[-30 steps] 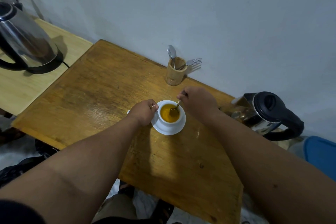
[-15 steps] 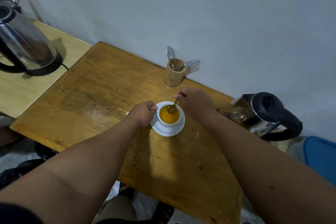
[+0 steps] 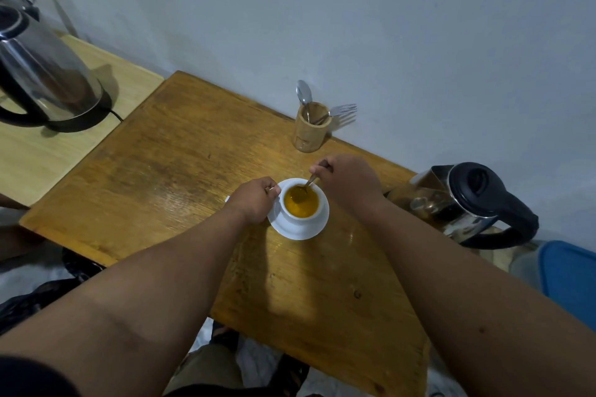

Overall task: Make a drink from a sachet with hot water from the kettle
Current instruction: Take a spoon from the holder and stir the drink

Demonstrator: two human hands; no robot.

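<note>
- Sitting mid-table, white ceramic cup (image 3: 301, 217) on white saucer (image 3: 298, 230); bare brown wooden table (image 3: 180, 151) at 9 o'clock.
- Cup holds orange drink (image 3: 304, 205).
- Left hand (image 3: 253, 201) grips cup handle.
- Right hand (image 3: 350, 180) pinches metal spoon (image 3: 304, 190), bowl submerged.
- Steel kettle (image 3: 464, 200) at 3 o'clock, table edge.

Worn wooden table (image 3: 180, 151) against a plain pale grey wall (image 3: 354, 10)

cup (image 3: 301, 219) on saucer (image 3: 283, 227), utensil holder (image 3: 310, 127) behind, kettle (image 3: 474, 203) right
</note>
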